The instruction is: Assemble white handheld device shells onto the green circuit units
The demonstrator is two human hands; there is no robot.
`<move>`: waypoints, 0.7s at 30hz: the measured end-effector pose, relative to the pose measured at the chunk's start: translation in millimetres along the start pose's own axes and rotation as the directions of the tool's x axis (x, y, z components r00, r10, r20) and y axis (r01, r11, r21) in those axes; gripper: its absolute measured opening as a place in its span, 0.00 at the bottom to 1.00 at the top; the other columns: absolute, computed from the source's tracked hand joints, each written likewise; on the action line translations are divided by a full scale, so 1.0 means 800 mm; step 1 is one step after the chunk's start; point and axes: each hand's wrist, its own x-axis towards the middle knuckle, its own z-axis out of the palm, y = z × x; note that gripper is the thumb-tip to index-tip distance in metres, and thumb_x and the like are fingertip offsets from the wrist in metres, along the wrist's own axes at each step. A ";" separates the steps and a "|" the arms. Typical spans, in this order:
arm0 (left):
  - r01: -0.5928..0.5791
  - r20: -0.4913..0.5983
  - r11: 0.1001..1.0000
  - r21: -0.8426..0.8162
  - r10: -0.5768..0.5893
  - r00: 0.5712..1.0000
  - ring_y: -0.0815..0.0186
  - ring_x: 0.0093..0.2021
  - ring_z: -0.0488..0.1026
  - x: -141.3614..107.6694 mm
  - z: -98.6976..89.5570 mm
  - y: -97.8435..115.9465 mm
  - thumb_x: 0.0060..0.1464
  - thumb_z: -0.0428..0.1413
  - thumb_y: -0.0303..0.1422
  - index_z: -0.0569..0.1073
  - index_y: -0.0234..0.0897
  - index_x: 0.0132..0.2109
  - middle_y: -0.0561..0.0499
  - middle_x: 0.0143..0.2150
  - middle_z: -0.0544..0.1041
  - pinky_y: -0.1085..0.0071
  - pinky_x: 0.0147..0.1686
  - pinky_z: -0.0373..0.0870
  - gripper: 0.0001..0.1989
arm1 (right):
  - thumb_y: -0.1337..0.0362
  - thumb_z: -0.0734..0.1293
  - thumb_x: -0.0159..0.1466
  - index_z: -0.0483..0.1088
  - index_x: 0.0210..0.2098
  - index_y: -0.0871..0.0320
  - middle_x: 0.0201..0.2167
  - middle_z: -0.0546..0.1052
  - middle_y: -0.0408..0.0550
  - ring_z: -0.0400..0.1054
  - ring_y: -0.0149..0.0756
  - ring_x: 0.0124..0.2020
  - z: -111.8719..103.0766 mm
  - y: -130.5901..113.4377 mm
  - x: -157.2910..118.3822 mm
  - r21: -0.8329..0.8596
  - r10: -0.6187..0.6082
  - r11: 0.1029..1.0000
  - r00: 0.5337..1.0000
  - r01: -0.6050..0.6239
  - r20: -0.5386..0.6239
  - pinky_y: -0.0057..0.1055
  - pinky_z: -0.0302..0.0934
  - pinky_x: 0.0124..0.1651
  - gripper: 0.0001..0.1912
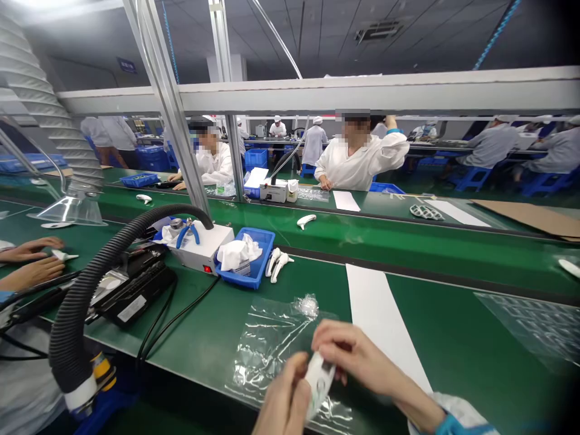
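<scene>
A white plastic handheld device (pixel 319 382), with a ring-shaped mark and a small dark patch near its top, is held low in front of me. My left hand (pixel 285 396) grips its lower side, thumb along the near edge. The fingers of my right hand (pixel 351 353) are closed over its upper end; whether they also pinch a small part is hidden. Beneath and behind both hands lies a clear plastic bag (pixel 260 338). A clump of small clear pieces (pixel 307 306) rests at its far edge.
Beyond are a blue tray (pixel 267 257) with white cloths, white curved parts (pixel 280 266), and a white box (pixel 199 251) with a black hose (pixel 86 296). A paper strip (pixel 383 320) lies to the right. A co-worker's hands (pixel 31 263) work at left; people sit across the green belt (pixel 408 241).
</scene>
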 end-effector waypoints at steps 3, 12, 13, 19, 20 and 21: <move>-0.046 -0.172 0.995 -0.092 0.029 0.985 0.54 0.55 0.69 0.026 -0.048 0.005 0.58 0.44 0.53 0.68 0.45 0.57 0.45 0.56 0.73 0.57 0.54 0.68 0.27 | 0.51 0.72 0.55 0.75 0.32 0.62 0.24 0.72 0.45 0.66 0.28 0.17 -0.067 0.018 0.060 0.058 0.087 0.996 0.922 -0.071 -0.378 0.23 0.62 0.15 0.18; 0.043 -0.486 0.996 0.083 0.003 0.874 0.50 0.56 0.67 0.077 -0.146 -0.064 0.52 0.47 0.57 0.71 0.46 0.49 0.47 0.54 0.73 0.53 0.53 0.66 0.26 | 0.62 0.66 0.64 0.65 0.52 0.63 0.49 0.73 0.56 0.74 0.35 0.38 -0.211 0.072 0.190 -0.019 0.010 0.999 0.650 -0.037 -0.760 0.35 0.73 0.40 0.18; 0.042 -0.493 0.994 0.105 0.015 0.870 0.50 0.56 0.67 0.077 -0.145 -0.068 0.53 0.47 0.56 0.71 0.46 0.48 0.48 0.53 0.74 0.54 0.52 0.67 0.25 | 0.62 0.66 0.64 0.65 0.52 0.63 0.50 0.72 0.56 0.73 0.36 0.39 -0.213 0.077 0.190 -0.043 -0.001 0.998 0.649 -0.049 -0.761 0.36 0.73 0.41 0.18; -0.025 -0.512 0.981 0.190 0.121 0.850 0.50 0.50 0.72 0.077 -0.133 -0.071 0.55 0.48 0.54 0.74 0.45 0.46 0.47 0.51 0.75 0.58 0.43 0.72 0.23 | 0.61 0.67 0.59 0.71 0.45 0.62 0.41 0.76 0.56 0.72 0.44 0.43 -0.206 0.089 0.153 -0.265 -0.113 0.958 0.710 -0.106 -0.695 0.42 0.67 0.47 0.16; -0.026 -0.508 0.977 0.213 0.133 0.851 0.50 0.48 0.72 0.077 -0.133 -0.072 0.55 0.48 0.54 0.74 0.44 0.46 0.46 0.51 0.75 0.60 0.39 0.73 0.23 | 0.60 0.67 0.58 0.72 0.43 0.61 0.41 0.76 0.57 0.71 0.45 0.43 -0.202 0.089 0.144 -0.306 -0.137 0.946 0.726 -0.106 -0.674 0.41 0.66 0.47 0.15; -0.026 -0.507 0.972 0.232 0.144 0.850 0.50 0.47 0.73 0.078 -0.133 -0.073 0.55 0.48 0.54 0.74 0.44 0.46 0.46 0.51 0.75 0.61 0.36 0.73 0.23 | 0.59 0.67 0.57 0.73 0.41 0.61 0.42 0.76 0.57 0.71 0.45 0.43 -0.197 0.087 0.134 -0.346 -0.159 0.932 0.743 -0.103 -0.650 0.41 0.66 0.47 0.15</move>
